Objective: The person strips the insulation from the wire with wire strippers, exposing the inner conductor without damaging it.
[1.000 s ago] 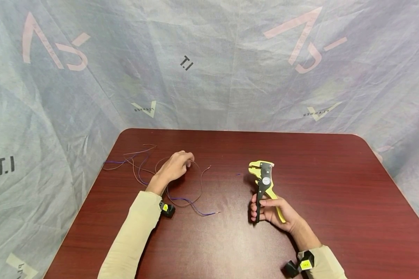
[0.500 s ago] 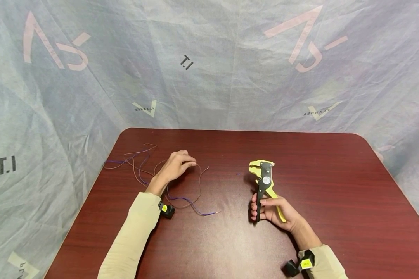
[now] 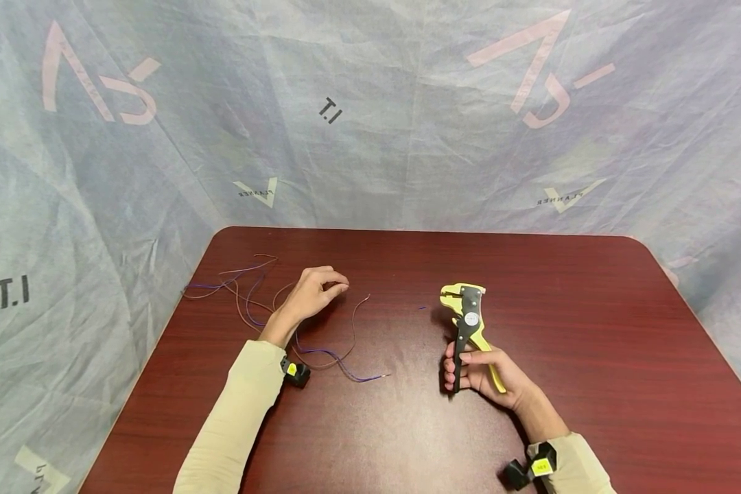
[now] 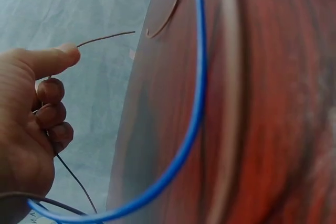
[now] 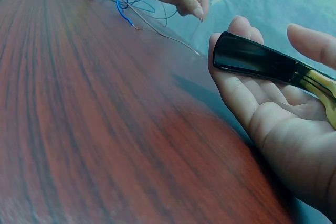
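Observation:
Near the middle-left of the table, my left hand (image 3: 311,295) pinches a thin brown wire (image 4: 107,36) between thumb and forefinger. The wire's end sticks out past the fingertips in the left wrist view, and its other part runs down behind the curled fingers. Below that hand lie a blue wire (image 3: 364,379) and another brown wire (image 3: 354,329), each with a free end on the table. My right hand (image 3: 500,377) holds a yellow and black wire stripper (image 3: 471,320) by its handles, head pointing away from me. No wire is seen in the stripper's mouth.
More tangled brown and blue wires (image 3: 247,274) lie toward the table's left edge. A tiny blue scrap (image 3: 422,308) rests between the hands. The dark red table (image 3: 562,288) meets a grey printed cloth (image 3: 407,151) at its far edge.
My left hand has shifted slightly to the right, its thumb and forefinger coming together on the brown wire. The right hand and wire stripper have barely moved.

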The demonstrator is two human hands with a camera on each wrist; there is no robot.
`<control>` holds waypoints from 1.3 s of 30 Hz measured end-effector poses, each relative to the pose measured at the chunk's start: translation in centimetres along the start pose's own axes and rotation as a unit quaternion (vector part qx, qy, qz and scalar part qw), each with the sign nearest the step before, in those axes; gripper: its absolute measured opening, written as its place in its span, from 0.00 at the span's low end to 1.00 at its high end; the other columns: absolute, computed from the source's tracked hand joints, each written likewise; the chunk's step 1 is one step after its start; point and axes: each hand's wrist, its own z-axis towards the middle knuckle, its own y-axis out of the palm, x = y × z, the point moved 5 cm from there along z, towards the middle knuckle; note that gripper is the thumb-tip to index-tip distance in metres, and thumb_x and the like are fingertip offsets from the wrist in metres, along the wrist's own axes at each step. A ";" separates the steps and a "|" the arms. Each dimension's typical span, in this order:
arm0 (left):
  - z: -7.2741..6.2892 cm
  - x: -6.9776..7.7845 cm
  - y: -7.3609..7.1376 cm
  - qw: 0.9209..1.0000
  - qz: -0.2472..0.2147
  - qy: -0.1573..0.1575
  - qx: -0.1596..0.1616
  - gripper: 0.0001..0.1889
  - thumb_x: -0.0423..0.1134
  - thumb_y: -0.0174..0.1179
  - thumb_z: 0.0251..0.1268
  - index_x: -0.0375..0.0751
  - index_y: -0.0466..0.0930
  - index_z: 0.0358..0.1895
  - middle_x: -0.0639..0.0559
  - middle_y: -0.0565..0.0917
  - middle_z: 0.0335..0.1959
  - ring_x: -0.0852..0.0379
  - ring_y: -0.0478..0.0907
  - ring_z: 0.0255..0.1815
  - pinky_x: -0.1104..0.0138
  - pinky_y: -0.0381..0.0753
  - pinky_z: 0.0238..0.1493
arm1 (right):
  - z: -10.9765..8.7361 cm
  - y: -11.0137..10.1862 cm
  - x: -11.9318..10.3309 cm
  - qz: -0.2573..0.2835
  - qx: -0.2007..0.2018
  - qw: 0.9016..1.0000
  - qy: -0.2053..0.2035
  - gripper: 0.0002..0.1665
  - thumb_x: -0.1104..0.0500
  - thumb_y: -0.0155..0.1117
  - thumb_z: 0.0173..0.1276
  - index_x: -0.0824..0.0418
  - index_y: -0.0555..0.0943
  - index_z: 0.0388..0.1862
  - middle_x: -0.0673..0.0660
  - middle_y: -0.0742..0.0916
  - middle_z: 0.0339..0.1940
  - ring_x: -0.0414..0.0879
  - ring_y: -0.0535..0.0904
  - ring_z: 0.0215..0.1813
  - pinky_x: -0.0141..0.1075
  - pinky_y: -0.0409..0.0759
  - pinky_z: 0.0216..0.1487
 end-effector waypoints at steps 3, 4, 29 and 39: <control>0.0 0.2 -0.2 1.000 -0.001 -0.002 -0.001 0.03 0.29 0.65 0.64 0.32 0.87 0.34 0.46 0.84 0.28 0.61 0.70 0.27 0.72 0.70 0.30 | 0.0 0.0 0.0 0.001 -0.002 1.000 0.001 0.24 0.71 0.30 0.75 0.64 0.75 0.54 0.56 0.86 0.43 0.50 0.84 0.45 0.46 0.83 0.55; 0.0 0.3 -0.2 1.000 -0.002 -0.006 -0.003 0.03 0.29 0.64 0.65 0.32 0.86 0.34 0.46 0.84 0.29 0.60 0.70 0.28 0.71 0.70 0.31 | 0.0 0.0 0.0 0.001 -0.004 1.000 0.002 0.24 0.71 0.30 0.75 0.64 0.75 0.54 0.56 0.86 0.43 0.50 0.84 0.46 0.46 0.82 0.55; -0.5 2.0 -2.3 0.999 0.001 0.032 0.036 0.03 0.29 0.65 0.64 0.34 0.88 0.36 0.48 0.80 0.25 0.61 0.65 0.26 0.71 0.66 0.29 | 0.9 1.3 -1.0 -0.017 -0.016 1.000 -0.012 0.22 0.71 0.31 0.75 0.65 0.74 0.54 0.56 0.86 0.43 0.50 0.84 0.45 0.46 0.83 0.55; -0.1 4.1 -3.1 0.999 0.022 0.006 0.048 0.06 0.30 0.54 0.72 0.40 0.74 0.34 0.51 0.72 0.24 0.59 0.67 0.31 0.68 0.66 0.33 | 2.3 2.5 -2.1 -0.057 -0.009 0.998 -0.017 0.22 0.73 0.32 0.74 0.64 0.75 0.53 0.55 0.86 0.42 0.49 0.85 0.44 0.46 0.84 0.53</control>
